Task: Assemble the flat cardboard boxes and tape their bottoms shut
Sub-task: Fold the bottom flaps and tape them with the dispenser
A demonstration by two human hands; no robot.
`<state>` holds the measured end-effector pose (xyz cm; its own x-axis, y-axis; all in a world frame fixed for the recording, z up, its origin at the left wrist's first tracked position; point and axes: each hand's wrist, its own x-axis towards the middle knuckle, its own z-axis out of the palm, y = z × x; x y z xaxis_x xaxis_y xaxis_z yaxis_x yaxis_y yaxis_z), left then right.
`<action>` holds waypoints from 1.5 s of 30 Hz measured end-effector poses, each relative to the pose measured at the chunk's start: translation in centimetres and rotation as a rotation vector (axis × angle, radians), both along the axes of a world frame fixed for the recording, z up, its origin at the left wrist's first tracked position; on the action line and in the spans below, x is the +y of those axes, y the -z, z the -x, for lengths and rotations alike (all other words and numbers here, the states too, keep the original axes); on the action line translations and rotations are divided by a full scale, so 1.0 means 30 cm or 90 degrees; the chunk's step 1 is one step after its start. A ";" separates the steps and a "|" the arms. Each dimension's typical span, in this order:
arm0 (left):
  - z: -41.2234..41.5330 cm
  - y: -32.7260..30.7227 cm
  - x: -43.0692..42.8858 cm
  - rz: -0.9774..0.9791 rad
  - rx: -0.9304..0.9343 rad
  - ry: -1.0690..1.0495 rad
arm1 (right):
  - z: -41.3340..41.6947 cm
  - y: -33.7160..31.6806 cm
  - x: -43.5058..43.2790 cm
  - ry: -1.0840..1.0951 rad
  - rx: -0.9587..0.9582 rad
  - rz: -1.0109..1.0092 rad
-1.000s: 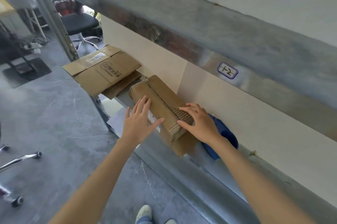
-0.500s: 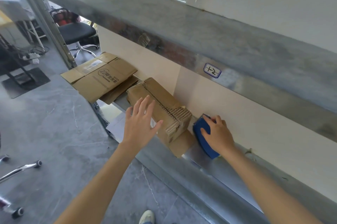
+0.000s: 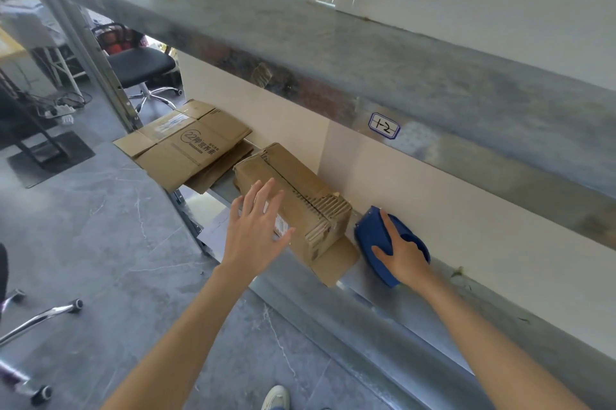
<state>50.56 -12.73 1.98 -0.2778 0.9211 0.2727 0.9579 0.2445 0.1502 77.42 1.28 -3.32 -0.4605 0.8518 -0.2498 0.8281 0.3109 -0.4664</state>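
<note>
Head view, boxes (image 3: 310, 203) under left fingers (image 3: 266, 199), dispenser (image 3: 370, 234) under right fingers (image 3: 389, 228)

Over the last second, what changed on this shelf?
The right hand left the end of the cardboard bundle, moved right and took hold of the blue tape dispenser. The left hand stays open over the bundle; bundle and flat boxes unmoved.

- The right hand (image 3: 401, 254) covers much of the blue tape dispenser (image 3: 371, 233).
- The left hand (image 3: 255, 231) hides part of the label (image 3: 282, 227) on the cardboard bundle (image 3: 300, 183).
</note>
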 end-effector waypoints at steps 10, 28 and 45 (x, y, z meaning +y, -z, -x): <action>-0.003 0.024 0.005 0.006 0.003 0.017 | -0.019 -0.043 0.056 0.054 0.061 0.133; -0.038 0.010 0.057 0.023 -0.136 0.108 | -0.094 -0.120 0.014 0.006 -0.050 -0.177; -0.112 -0.128 0.164 0.033 -0.444 0.250 | -0.131 -0.318 -0.087 -0.271 0.003 -0.257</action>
